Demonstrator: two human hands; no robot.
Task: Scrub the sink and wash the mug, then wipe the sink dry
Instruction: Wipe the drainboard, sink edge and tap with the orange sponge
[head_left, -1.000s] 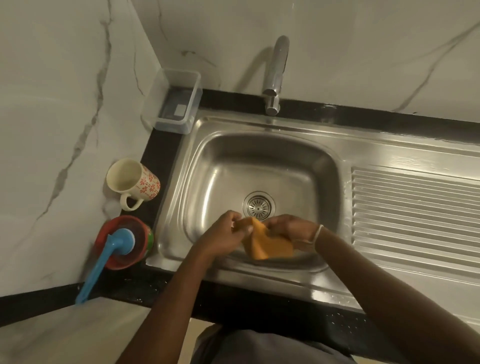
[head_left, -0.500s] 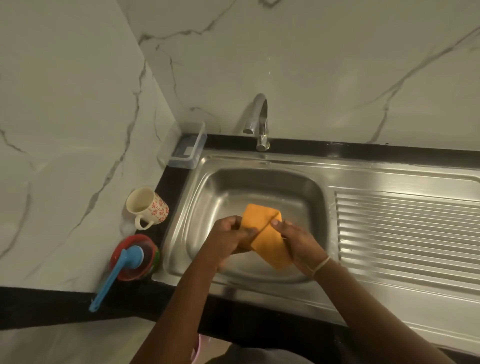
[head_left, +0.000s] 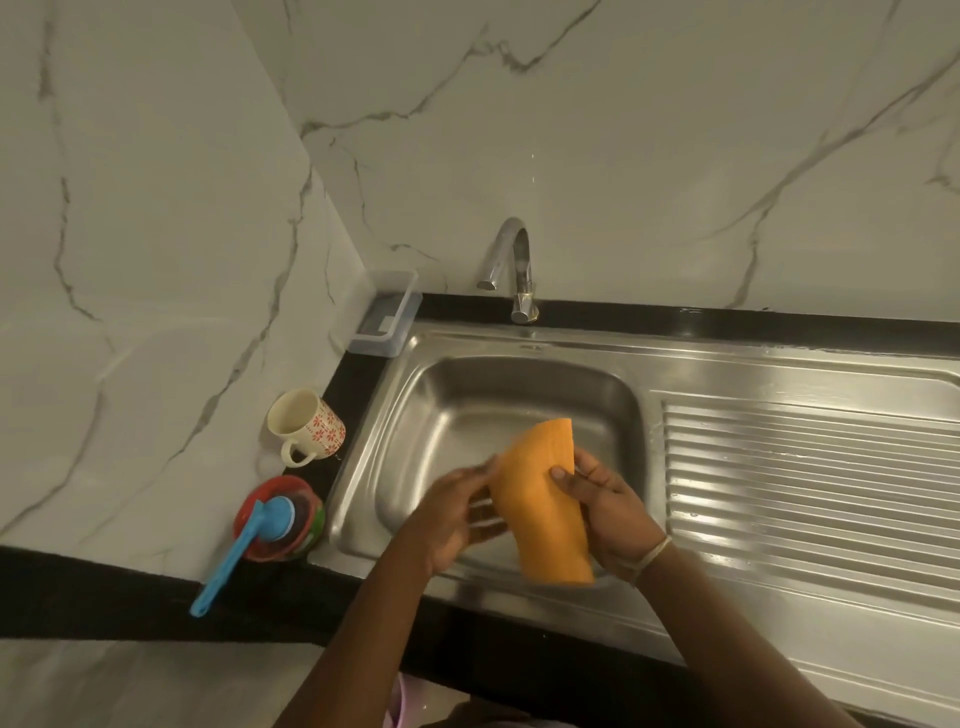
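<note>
while mug sits empty, sink bare

Sink drain hidden behind orange cloth

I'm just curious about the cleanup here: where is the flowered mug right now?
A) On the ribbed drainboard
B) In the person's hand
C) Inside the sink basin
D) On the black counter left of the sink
D: the mug stands on the black counter left of the sink, while both hands hold the orange cloth.
</note>
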